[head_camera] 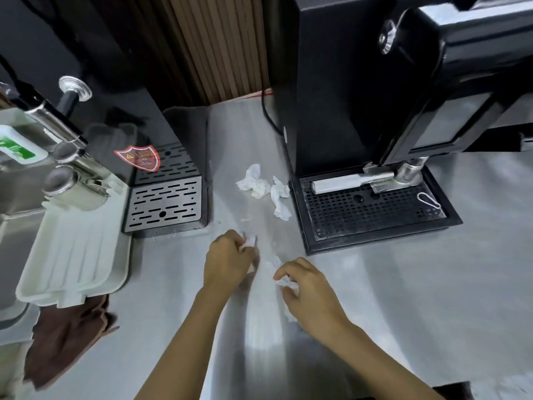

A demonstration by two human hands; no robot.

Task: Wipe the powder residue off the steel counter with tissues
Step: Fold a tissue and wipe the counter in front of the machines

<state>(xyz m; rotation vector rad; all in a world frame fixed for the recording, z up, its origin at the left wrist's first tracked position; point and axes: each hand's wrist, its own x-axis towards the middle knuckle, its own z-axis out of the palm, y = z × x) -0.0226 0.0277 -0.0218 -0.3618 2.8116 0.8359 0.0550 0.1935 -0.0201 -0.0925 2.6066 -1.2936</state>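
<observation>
Steel counter [403, 298] runs under everything, and the black machine [340, 90] standing on it serves as the marker: its perforated drip tray [372, 215] juts toward the person, while a white plastic tray [72, 255] lies well to the machine's left. Just left of that drip tray sit two crumpled tissues [264, 187], probably dropped there as used ones, out of the wiping path. Nearer the person, in front of the drip tray's left corner, the left hand [227, 261] and right hand [308, 290] each pinch a small wad of tissue [250, 241] with curled fingers, pressed low to the steel, likely to gather faint pale powder between them.
</observation>
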